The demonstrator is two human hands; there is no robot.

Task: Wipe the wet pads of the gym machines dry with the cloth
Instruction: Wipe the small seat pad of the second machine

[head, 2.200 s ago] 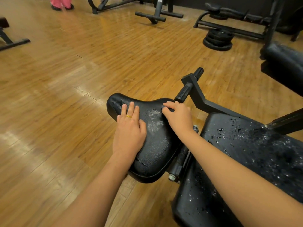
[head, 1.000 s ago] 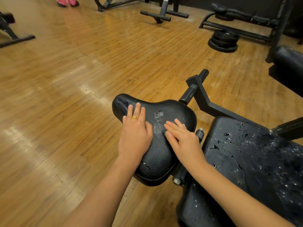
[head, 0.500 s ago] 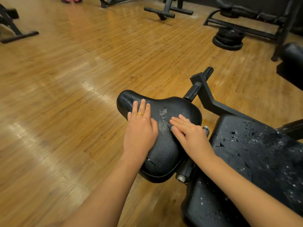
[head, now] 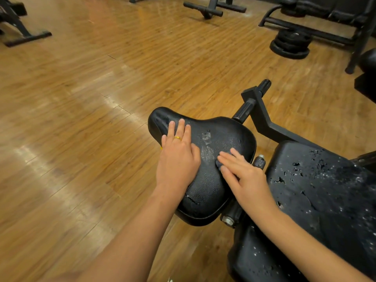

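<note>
So both hands are down on the small saddle-shaped pad (head: 205,188). The left hand (head: 177,159) lies flat on it, fingers straight and pressed close together, a gold ring (head: 177,138) on one of them, the fingertips reaching toward the pad's narrow end. The right hand (head: 243,176) is flat too, fingers straight and slightly fanned, pressing on a dark greyish cloth (head: 218,164). Only a small bit of it pokes out under the fingertips, so I can't tell how big it is. Between the two sets of fingers there's a scuffed, pale patch (head: 206,146) on the pad's skin. Just right of the right hand's knuckles a metal stub (head: 258,162) sticks up, and past that is the big seat pad (head: 329,192), cracked and dotted with water drops, wet-looking all over. Beyond the right fingertips a black angled bracket (head: 262,119) with a rubber-capped bar comes off the frame. Under the right wrist there's a bolt end (head: 227,220). Everything sits on shiny wooden floor (head: 81,119). Way off past the fingers there's a stack of weight plates (head: 290,44) by another machine's rails, a T-shaped machine foot (head: 205,10), and off left of the left hand another black machine base (head: 24,36).
</note>
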